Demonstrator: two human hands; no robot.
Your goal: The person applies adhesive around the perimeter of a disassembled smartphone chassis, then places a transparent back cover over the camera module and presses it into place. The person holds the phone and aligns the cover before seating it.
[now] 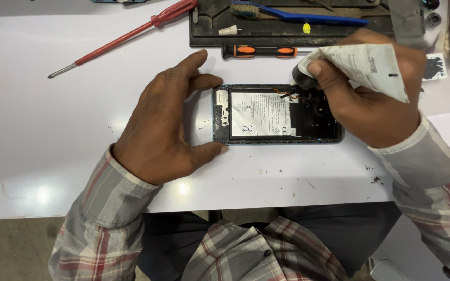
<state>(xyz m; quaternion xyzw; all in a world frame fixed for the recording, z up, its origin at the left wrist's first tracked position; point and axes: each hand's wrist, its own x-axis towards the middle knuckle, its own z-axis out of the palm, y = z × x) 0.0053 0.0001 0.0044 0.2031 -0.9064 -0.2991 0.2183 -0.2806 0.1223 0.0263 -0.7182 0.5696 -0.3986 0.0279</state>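
An opened phone (266,115) lies flat on the white table, its back cover off and its white-labelled battery showing. My left hand (165,122) braces the phone's left end, thumb at the near corner and fingers at the far corner. My right hand (371,96) squeezes a crumpled white tube (373,65) with a black nozzle. The nozzle tip touches the phone's far edge near an orange flex cable.
A long red screwdriver (121,37) lies at the far left. An orange-and-black screwdriver (260,51) sits just behind the phone. A black tray (287,28) at the back holds a blue brush (308,18). Dark crumbs dot the table at the right.
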